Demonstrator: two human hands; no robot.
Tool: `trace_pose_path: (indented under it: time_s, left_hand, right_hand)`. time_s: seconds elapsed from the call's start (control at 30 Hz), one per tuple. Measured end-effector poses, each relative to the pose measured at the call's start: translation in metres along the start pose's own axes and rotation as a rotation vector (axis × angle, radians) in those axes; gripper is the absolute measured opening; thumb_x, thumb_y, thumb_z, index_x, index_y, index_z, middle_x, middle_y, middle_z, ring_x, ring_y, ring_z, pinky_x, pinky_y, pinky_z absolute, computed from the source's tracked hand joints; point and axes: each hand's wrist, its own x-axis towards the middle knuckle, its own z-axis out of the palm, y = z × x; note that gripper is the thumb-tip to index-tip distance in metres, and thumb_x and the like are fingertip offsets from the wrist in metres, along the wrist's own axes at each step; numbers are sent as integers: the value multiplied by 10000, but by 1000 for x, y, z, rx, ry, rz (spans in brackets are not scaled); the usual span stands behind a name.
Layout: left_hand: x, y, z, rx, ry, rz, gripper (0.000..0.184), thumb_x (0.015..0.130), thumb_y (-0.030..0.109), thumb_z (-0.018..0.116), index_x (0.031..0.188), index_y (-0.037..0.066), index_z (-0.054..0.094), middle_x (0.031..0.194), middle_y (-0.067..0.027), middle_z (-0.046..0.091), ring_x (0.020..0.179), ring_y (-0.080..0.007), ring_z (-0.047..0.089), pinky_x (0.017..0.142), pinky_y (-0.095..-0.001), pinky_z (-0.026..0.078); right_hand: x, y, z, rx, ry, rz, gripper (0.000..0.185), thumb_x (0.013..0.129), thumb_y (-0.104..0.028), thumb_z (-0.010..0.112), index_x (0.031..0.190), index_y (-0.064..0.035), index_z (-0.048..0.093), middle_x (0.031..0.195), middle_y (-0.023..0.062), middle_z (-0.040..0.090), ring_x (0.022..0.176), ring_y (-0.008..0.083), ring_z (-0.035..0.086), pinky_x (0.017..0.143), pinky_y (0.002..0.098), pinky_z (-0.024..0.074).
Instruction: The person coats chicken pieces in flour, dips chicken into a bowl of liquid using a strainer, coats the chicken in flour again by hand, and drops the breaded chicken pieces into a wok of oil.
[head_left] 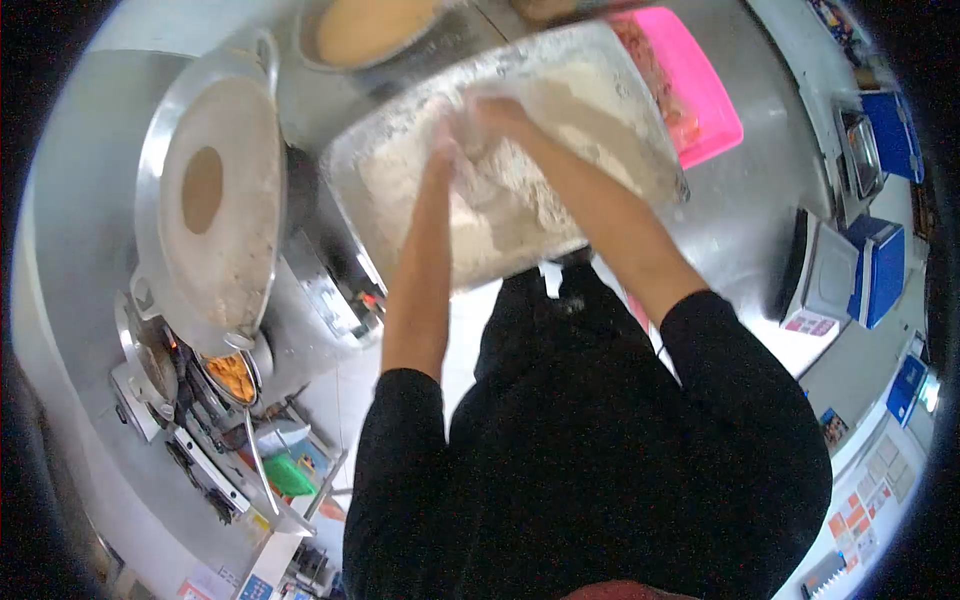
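A large metal tray [345, 165] of white flour [580, 90] lies in front of me. Both hands are over the flour near the tray's far middle, close together. White powder coats my left hand [445, 128], which is smeared by motion. Beside it my right hand [493, 115] is also blurred, its fingers hard to make out. Below the hands, flour-covered lumpy pieces [530, 185] lie in the tray. Whether either hand grips a piece cannot be seen.
A pink tub [712, 95] with raw meat pieces touches the tray's right side. Beyond the tray stands a bowl of pale tan liquid [365, 30]. Left is a large two-handled pan [150, 200] of cloudy liquid; nearer, a long-handled strainer holds orange fried food [232, 378].
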Motion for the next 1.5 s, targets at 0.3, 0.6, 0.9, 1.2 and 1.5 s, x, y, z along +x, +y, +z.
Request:
trace_pose_path:
  time_s: [0.3,0.6,0.9,1.2,1.5]
  left_hand:
    - [-124,30,-16,1037,-102,-335,588,963,485,287,1381,88,399,1382,-214,417,1266,-323,411,1065,-413,294]
    - [-152,24,40,-46,-236,-122,618,973,510,261,1384,64,379,1357,-141,459,1230,-262,452,1026,-394,362]
    - [-110,-12,-21,182,-151,-155,583,989,449,303,1367,12,381,1310,-129,488,1138,-244,514,973,-386,422]
    - [-84,-136,-15,470,-218,339,509,988,348,321,1351,3,408,1292,-143,490,1151,-247,487,982,-387,389]
    - [-129,-16,-7,845,375,315,385,879,333,466,1014,14,634,1094,-224,612,1069,-312,552,917,-400,407]
  right_hand:
    - [-105,70,-48,-359,-282,114,672,928,-586,285,1322,-79,482,1346,210,469,1206,341,483,1005,403,372]
    - [-121,-33,-16,879,-50,507,645,942,-563,314,1331,-70,462,1282,114,532,1163,230,505,989,373,402]
    - [-127,-16,-114,187,-16,775,619,945,-532,334,1308,-50,472,1246,100,555,1159,183,510,925,388,446]
    - [-115,26,20,222,-237,198,646,931,-468,379,1366,9,392,1396,202,415,1275,263,406,1041,369,311]
    - [-88,2,-105,-118,70,223,739,934,-593,285,1371,-8,398,1381,253,408,1302,348,375,1095,419,247]
